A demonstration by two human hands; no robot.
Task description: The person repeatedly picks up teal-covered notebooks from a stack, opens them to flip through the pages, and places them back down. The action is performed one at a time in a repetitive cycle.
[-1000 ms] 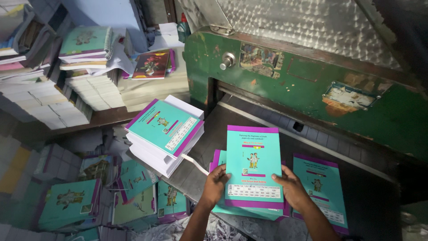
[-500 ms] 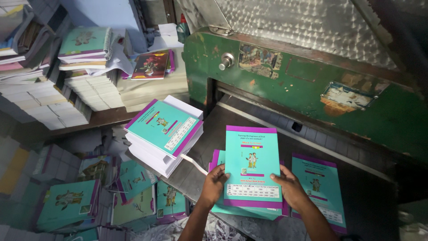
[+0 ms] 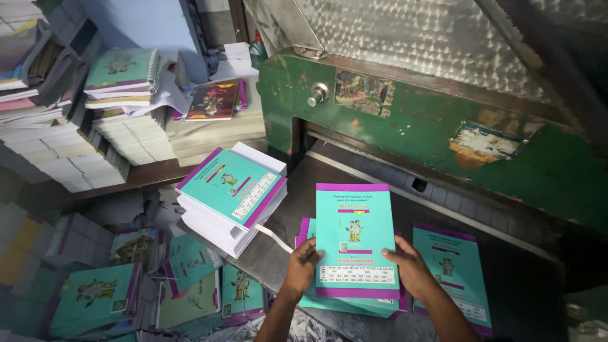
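Note:
A stack of teal booklets with purple borders (image 3: pixel 354 234) lies on the dark metal bed (image 3: pixel 380 171) of a green cutting machine (image 3: pixel 443 120). My left hand (image 3: pixel 303 266) grips the stack's lower left edge. My right hand (image 3: pixel 410 269) grips its lower right edge. Both hands press inward on the sides of the stack. A single teal booklet (image 3: pixel 451 272) lies flat on the bed to the right of my right hand. A taller pile of the same booklets (image 3: pixel 231 193) rests at the bed's left corner, turned at an angle.
More teal booklets (image 3: pixel 95 297) are scattered on the floor at lower left. Piles of white paper (image 3: pixel 136 136) and other books (image 3: pixel 120 73) stand on a wooden shelf at the left. The machine's green front wall runs across behind the bed.
The stack between my hands has shifted slightly and sits squarer. My hands stay on its lower edges.

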